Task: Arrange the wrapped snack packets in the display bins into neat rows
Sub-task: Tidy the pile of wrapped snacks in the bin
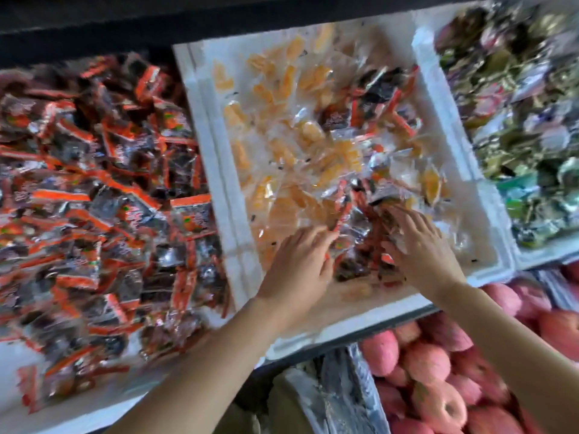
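Hands of yours are both inside the middle white bin (219,145), near its front edge. Your left hand (300,261) lies with bent fingers over the red packets (354,267); because of the blur I cannot tell if it grasps one. Your right hand (419,245) is released, its fingers stretched flat on the same heap. Orange packets (282,158) lie scattered around in this bin. The left bin (12,352) is full of similar red ones, green packets (517,136) fill the bin at the right, and apples (438,371) lie below.
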Demonstrator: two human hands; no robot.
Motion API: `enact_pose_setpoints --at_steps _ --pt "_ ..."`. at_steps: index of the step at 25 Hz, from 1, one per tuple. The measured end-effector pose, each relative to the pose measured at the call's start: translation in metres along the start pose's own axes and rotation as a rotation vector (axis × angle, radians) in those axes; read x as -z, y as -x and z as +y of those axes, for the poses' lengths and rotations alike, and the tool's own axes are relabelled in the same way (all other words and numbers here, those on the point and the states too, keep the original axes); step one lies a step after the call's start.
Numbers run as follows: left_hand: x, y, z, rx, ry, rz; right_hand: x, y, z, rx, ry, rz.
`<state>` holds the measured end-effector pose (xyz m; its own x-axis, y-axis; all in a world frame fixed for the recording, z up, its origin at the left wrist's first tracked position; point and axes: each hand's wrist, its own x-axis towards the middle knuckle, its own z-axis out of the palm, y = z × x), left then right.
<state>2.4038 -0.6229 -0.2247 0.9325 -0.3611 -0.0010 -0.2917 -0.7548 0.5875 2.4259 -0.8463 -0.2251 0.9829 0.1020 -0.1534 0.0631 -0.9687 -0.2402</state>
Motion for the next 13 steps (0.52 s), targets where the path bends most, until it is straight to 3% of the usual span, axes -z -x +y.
enact_pose_setpoints --at_steps 5,8,13 --pt "-0.025 -0.052 0.026 0.181 -0.011 -0.039 0.01 -0.014 0.03 -0.037 0.068 0.044" --pt "-0.038 -0.065 0.027 0.235 -0.055 0.035 0.014 -0.022 0.03 -0.019 0.149 -0.01" --pt "-0.039 -0.064 0.032 0.285 0.066 0.132 0.007 -0.039 0.004 -0.079 0.15 -0.117"
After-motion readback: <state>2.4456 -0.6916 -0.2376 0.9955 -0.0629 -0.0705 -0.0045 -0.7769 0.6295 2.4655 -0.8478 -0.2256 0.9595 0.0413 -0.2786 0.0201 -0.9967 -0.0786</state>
